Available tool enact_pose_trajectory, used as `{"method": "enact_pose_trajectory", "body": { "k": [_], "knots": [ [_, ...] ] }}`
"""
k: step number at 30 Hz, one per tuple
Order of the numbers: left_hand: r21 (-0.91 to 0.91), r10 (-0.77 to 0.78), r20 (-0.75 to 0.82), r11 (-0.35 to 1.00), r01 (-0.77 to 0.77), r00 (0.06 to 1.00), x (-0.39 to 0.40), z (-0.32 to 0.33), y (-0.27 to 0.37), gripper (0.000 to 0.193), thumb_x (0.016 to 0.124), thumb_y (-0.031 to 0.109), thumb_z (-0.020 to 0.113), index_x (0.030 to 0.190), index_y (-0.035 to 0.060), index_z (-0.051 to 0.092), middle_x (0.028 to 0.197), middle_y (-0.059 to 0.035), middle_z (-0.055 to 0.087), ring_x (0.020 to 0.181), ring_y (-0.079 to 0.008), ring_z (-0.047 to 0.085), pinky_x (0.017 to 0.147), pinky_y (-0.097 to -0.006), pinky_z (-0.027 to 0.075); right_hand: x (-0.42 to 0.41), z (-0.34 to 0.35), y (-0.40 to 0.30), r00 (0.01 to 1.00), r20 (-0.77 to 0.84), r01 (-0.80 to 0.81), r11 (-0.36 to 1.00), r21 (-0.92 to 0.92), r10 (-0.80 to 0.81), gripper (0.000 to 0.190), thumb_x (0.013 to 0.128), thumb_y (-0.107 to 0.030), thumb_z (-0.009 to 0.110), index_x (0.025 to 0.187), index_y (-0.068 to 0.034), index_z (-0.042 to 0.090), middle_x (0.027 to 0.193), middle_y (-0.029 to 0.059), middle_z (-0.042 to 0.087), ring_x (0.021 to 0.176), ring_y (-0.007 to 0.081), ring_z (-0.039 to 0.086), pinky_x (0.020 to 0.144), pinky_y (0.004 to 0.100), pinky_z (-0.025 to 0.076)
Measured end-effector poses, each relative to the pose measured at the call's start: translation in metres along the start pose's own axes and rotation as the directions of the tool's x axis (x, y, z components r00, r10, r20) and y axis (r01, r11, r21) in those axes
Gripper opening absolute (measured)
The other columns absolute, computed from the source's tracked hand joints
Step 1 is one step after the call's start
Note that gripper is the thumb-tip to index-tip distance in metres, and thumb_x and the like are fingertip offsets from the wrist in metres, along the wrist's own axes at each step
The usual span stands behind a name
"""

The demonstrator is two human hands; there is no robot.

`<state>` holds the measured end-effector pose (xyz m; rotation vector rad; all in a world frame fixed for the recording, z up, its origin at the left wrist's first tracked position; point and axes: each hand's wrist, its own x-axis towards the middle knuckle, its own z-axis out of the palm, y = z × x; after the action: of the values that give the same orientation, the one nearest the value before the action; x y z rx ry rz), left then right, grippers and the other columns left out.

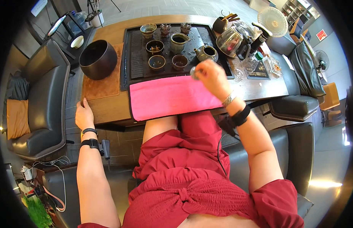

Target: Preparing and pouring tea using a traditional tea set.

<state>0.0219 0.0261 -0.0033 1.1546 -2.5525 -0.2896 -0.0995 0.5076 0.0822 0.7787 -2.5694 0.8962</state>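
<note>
Above the right part of a pink towel (pixel 165 97), my right hand (pixel 212 77) pinches a small roundish lid, blurred, probably the teapot's. Just beyond it stands a small glazed teapot (pixel 207 53), its top uncovered, on a black tea tray (pixel 133 62). Left of the teapot are a ceramic pitcher (pixel 178 42) and several small cups, among them a brown cup (pixel 180 62) and a dark cup (pixel 156 62). My left hand (pixel 84 114) rests against the table's near left edge, its fingers partly hidden, near a brown cloth (pixel 108 88) under a large dark bowl (pixel 98 59).
A glass kettle (pixel 231 41) stands at the tray's right, beside a plastic bottle (pixel 252 62) and a glass ashtray (pixel 274 67). Behind the tray is a dark pot holding wooden tea tools (pixel 220 25). Leather seats flank the table.
</note>
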Motion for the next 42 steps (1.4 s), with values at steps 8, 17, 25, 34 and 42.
{"method": "enact_pose_trajectory", "body": {
  "k": [8, 17, 25, 34, 42],
  "knots": [
    [0.009, -0.012, 0.012, 1.000, 0.011, 1.000, -0.001, -0.004, 0.008, 0.056, 0.104, 0.054, 0.041, 0.129, 0.0093, 0.064, 0.112, -0.0234, 0.072, 0.103, -0.0446, 0.068, 0.088, -0.0524, 0.053, 0.073, -0.028, 0.085, 0.993, -0.102, -0.085, 0.964, -0.251, 0.061, 0.010, 0.085, -0.014, 0.067, 0.091, -0.006, 0.069, 0.092, 0.0152, 0.066, 0.091, 0.0370, 0.066, 0.082, 0.0443, 0.053],
    [0.012, 0.001, -0.003, 1.000, -0.001, 1.000, -0.003, -0.005, 0.008, 0.057, 0.104, 0.053, 0.042, 0.128, 0.0067, 0.064, 0.112, -0.0241, 0.072, 0.103, -0.0447, 0.068, 0.088, -0.0515, 0.054, 0.079, -0.007, 0.115, 0.993, -0.064, -0.110, 0.936, -0.334, 0.094, 0.011, 0.087, -0.015, 0.065, 0.093, -0.007, 0.069, 0.098, 0.0149, 0.065, 0.099, 0.0370, 0.065, 0.087, 0.0449, 0.052],
    [0.021, -0.001, -0.006, 1.000, 0.001, 1.000, -0.003, -0.005, 0.007, 0.059, 0.104, 0.055, 0.042, 0.131, 0.0064, 0.063, 0.113, -0.0240, 0.072, 0.104, -0.0441, 0.069, 0.089, -0.0509, 0.054, 0.052, -0.003, 0.106, 0.977, -0.181, -0.155, 0.964, -0.217, 0.117, 0.033, 0.091, -0.023, 0.069, 0.120, -0.008, 0.065, 0.104, 0.0133, 0.068, 0.097, 0.0315, 0.068, 0.086, 0.0418, 0.053],
    [0.021, 0.007, -0.020, 1.000, -0.007, 1.000, -0.001, 0.000, 0.005, 0.061, 0.104, 0.054, 0.041, 0.131, 0.0042, 0.062, 0.112, -0.0263, 0.071, 0.104, -0.0452, 0.068, 0.090, -0.0517, 0.054, -0.015, 0.013, 0.090, 0.586, 0.380, -0.525, -0.022, 0.851, 0.716, 0.048, 0.102, -0.044, 0.060, 0.111, 0.004, 0.062, 0.102, 0.0216, 0.072, 0.082, 0.0242, 0.070, 0.074, 0.0339, 0.060],
    [0.041, 0.020, -0.031, 0.999, -0.018, 0.999, -0.001, 0.001, 0.007, 0.059, 0.104, 0.054, 0.041, 0.128, 0.0038, 0.063, 0.106, -0.0269, 0.072, 0.098, -0.0455, 0.070, 0.085, -0.0523, 0.055, 0.009, 0.017, 0.101, 0.530, 0.576, -0.532, -0.284, 0.797, 0.622, 0.049, 0.103, -0.045, 0.059, 0.111, 0.003, 0.063, 0.086, 0.0078, 0.069, 0.059, 0.0086, 0.054, 0.055, 0.0217, 0.046]
  ]
}}
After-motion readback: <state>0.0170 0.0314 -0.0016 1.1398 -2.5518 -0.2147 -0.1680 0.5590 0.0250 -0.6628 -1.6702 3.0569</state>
